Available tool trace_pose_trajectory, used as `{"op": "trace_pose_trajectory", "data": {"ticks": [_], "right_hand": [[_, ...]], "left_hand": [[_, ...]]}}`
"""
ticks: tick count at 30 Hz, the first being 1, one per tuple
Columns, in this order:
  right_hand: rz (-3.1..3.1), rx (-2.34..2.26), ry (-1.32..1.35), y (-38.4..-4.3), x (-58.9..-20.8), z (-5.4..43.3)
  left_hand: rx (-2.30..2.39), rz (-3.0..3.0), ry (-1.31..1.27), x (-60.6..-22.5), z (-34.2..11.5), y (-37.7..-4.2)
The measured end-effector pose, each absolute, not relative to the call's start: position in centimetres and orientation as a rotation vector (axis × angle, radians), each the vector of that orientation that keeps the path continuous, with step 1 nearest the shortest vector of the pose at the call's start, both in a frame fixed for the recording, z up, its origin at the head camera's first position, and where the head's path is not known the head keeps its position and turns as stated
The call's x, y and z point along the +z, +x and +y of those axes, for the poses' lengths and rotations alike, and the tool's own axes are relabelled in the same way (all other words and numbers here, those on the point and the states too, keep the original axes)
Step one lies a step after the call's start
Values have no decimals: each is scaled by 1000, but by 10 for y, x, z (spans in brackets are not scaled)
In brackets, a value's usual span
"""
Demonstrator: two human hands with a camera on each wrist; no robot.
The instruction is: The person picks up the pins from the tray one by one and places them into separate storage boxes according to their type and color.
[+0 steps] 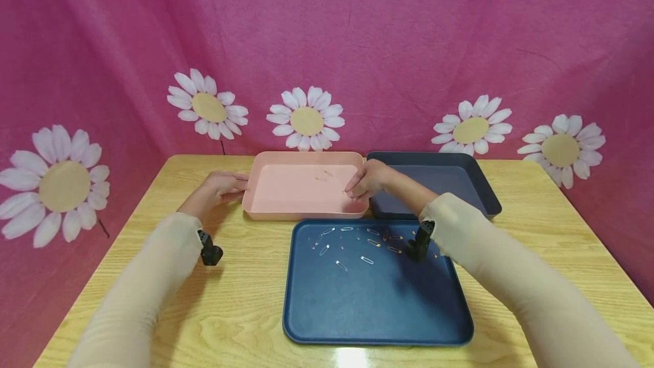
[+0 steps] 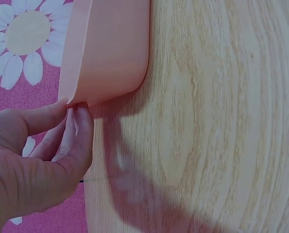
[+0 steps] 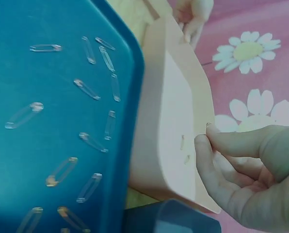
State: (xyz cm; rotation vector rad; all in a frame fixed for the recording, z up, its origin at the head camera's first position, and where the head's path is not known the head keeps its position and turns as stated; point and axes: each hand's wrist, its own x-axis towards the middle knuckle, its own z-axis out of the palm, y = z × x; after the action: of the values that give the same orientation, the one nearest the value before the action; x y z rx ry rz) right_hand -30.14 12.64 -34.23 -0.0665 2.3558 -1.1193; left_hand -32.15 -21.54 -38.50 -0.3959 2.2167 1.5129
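Note:
My left hand (image 1: 221,186) is at the left end of the pink tray (image 1: 286,214). In the left wrist view, thumb and fingers of that left hand (image 2: 52,141) pinch the tray's rim. Over the right part of the pink tray is my right hand (image 1: 369,179), its thumb and forefinger together on a small safety pin (image 1: 344,192), mostly hidden by the fingertips. Two gold safety pins (image 1: 328,173) lie inside the pink tray. Several silver and gold safety pins (image 1: 367,260) are scattered over the far half of the blue tray (image 1: 378,311).
A dark grey-blue tray (image 1: 434,178) stands against the right side of the pink one, partly behind my right forearm. All three trays rest on a wooden table (image 1: 240,300). Behind the table hangs a pink cloth (image 1: 357,44) printed with white daisies.

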Motion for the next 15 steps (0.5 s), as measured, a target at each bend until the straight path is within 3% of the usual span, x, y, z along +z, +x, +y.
{"op": "trace_pose_trajectory", "data": {"ticks": [15], "right_hand": [[2322,-1150,51,-354,-330,93]], "left_hand": [[1506,2225,-382,-385,-217,-322]]}}
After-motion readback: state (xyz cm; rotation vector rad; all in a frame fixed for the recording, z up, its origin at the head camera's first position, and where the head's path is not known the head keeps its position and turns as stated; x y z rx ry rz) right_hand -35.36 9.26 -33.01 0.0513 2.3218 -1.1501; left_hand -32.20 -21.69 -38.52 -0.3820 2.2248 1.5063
